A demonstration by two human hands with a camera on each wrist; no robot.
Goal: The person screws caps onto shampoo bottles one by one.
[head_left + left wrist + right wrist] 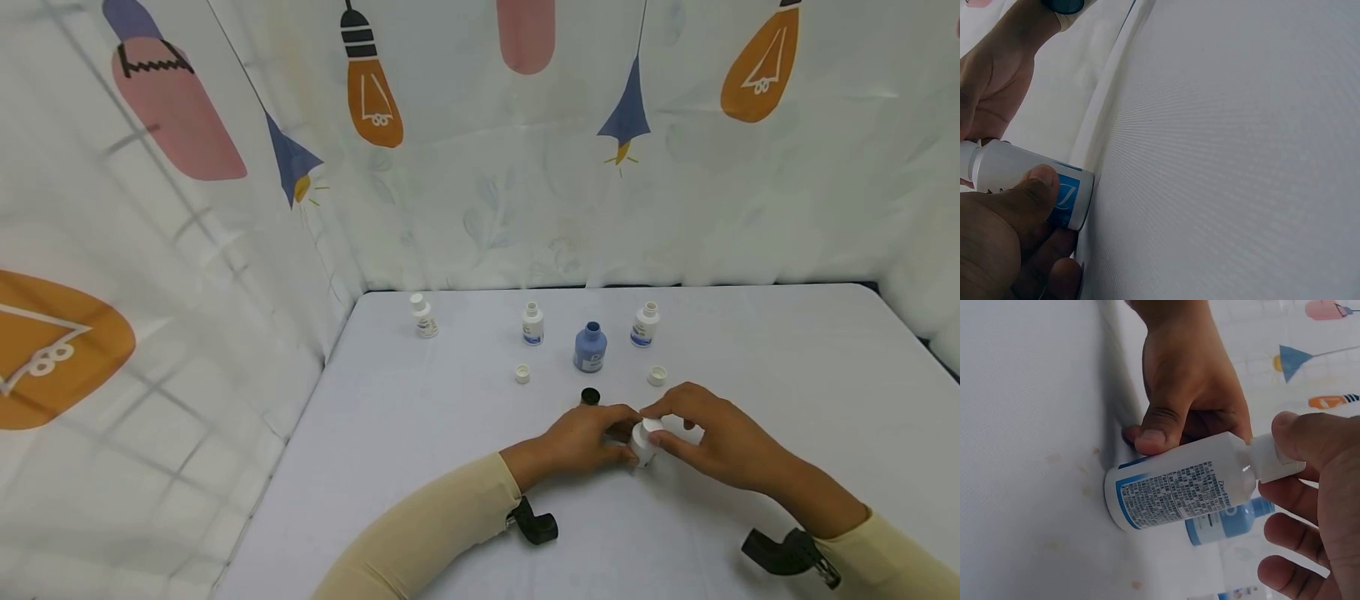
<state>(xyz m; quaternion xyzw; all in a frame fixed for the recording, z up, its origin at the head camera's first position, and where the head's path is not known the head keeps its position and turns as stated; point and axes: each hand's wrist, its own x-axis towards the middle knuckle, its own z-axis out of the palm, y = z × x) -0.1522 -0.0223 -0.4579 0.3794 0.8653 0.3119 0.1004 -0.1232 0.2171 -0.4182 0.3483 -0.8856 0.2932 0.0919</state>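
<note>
The left hand (585, 440) comes in from eight o'clock, its thumb and fingers wrapped round the body of a white bottle (1179, 487). The right hand (723, 437) arches in from four o'clock, with thumb and forefinger pinching the bottle's white cap (1272, 459); its other fingers hang bent, clear of the bottle. The two hands meet at this one bottle, which is held over the near half of the table (420, 467), right of its middle, with the cap over its neck. I cannot tell whether its base touches the cloth.

Taking the held bottle as the clock's centre, a wide stretch of bare tabletop runs out at nine o'clock to the left edge, and another lies between one and three o'clock. The far edge crosses at twelve, close to a patterned curtain (487, 167).

An uncapped blue bottle (590, 354) stands at eleven o'clock. Uncapped white bottles stand at twelve (644, 325) and between ten and eleven (533, 325); a capped one (424, 318) stands farther off at ten. Their contents cannot be seen. Loose white caps lie at twelve (657, 377) and ten (522, 375), and a dark cap (590, 396) sits just beyond the left hand.
</note>
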